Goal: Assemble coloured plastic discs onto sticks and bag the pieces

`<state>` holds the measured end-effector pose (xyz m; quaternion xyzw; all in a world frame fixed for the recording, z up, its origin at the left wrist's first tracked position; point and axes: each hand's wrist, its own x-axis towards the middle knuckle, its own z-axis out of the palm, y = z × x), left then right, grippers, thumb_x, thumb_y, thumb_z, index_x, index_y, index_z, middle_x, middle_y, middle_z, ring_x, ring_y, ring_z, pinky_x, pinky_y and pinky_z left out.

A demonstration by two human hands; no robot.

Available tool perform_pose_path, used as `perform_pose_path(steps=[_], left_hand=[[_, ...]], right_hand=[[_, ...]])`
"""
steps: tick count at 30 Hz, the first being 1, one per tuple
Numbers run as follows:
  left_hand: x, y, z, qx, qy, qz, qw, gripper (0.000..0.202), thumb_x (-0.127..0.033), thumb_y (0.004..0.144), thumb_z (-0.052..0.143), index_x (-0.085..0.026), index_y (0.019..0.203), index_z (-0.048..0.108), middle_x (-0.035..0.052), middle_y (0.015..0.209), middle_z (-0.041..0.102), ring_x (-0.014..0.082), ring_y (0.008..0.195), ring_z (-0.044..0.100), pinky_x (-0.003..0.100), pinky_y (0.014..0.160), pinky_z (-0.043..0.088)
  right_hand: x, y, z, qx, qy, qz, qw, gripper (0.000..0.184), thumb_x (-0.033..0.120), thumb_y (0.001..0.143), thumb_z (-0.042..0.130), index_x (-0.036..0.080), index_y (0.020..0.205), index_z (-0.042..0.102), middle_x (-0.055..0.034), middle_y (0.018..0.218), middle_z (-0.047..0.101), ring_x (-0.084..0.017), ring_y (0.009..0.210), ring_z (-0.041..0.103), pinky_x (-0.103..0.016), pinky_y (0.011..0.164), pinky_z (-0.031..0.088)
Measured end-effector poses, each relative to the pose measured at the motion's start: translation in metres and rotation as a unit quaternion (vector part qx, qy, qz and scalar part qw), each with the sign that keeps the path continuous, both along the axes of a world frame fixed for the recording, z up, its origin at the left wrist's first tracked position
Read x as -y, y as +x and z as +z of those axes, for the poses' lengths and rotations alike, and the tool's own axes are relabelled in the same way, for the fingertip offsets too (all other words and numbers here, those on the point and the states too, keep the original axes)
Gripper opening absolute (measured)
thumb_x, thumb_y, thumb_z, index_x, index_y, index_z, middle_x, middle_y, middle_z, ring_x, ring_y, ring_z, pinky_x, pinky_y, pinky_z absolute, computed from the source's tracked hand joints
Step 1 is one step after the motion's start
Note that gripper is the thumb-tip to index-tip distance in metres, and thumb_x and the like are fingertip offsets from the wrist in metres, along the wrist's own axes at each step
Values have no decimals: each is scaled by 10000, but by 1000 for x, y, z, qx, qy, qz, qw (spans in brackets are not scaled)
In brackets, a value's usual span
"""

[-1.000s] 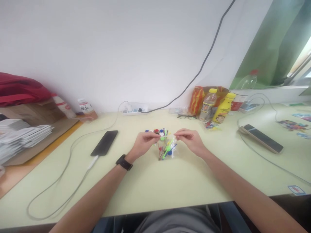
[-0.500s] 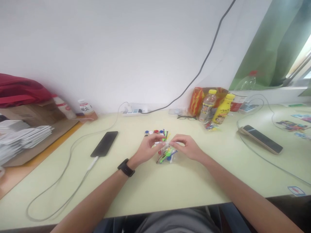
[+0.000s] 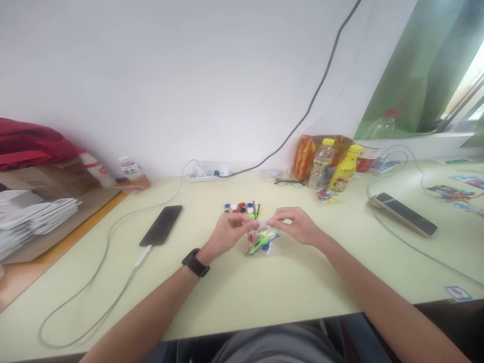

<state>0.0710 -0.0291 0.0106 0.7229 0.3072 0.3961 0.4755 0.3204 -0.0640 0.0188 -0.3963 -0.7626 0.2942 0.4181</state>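
A clear plastic bag (image 3: 260, 243) with small green, blue and red plastic pieces inside hangs or rests below my hands at the middle of the table. My left hand (image 3: 229, 231) pinches the bag's top edge from the left, a black watch on its wrist. From the right, my right hand (image 3: 294, 226) pinches the same edge between thumb and fingers. Just behind the hands lie several round plastic discs (image 3: 242, 206) in blue, white, red and black. Thin coloured sticks (image 3: 257, 208) lie beside them, partly hidden by the fingers.
A black phone (image 3: 161, 225) on a white cable lies to the left; another phone (image 3: 406, 214) is at the right. Bottles (image 3: 346, 169), a red-yellow bag (image 3: 303, 157) and glasses (image 3: 289, 182) stand or lie near the wall. White stacks (image 3: 55, 212) sit far left.
My hands still pinch the bag's top edge, and my fingertips have shifted slightly. More of the bag and of the discs behind it shows. The whole view has moved a little.
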Motion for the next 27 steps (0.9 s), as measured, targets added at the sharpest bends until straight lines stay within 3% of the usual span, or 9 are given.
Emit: perform_pose_path(steps=[8,11,15,24,27], left_hand=[[5,3,3,-8,13,-27,1000,291,-426,948,730,-144,880,737,95,864,783,221,838,759,306,775,598],[7,4,3,-36,52,-44,997,247,-400,960,718,-158,968,768,88,934,784,214,893,739,315,841,583],[6,3,2,-79,84,-33,993,230,-389,947,736,-175,945,819,72,897,797,209,836,722,299,789,560],[5,-2,9,-36,16,-40,998,245,-416,903,782,-180,894,849,83,869,810,223,784,740,304,723,590],[-4,-13,13,6,-4,-5,1000,281,-441,876,804,-162,874,840,96,813,797,218,739,735,305,689,602]], right_hand=[[5,2,0,-14,-34,-18,999,249,417,914,727,199,849,827,-51,782,756,-169,701,644,-277,639,488],[5,-2,-2,-17,-35,-10,999,274,448,911,723,199,856,825,-52,771,753,-172,695,637,-283,633,486],[5,-6,-5,-23,-39,-16,999,306,476,916,710,194,862,813,-58,819,772,-174,721,641,-283,650,492],[10,8,9,28,-34,-12,999,304,472,914,718,193,815,787,-34,761,753,-169,683,630,-289,637,500],[16,26,17,45,-13,-33,998,325,483,939,687,197,818,782,-47,783,770,-188,694,659,-300,623,514]])
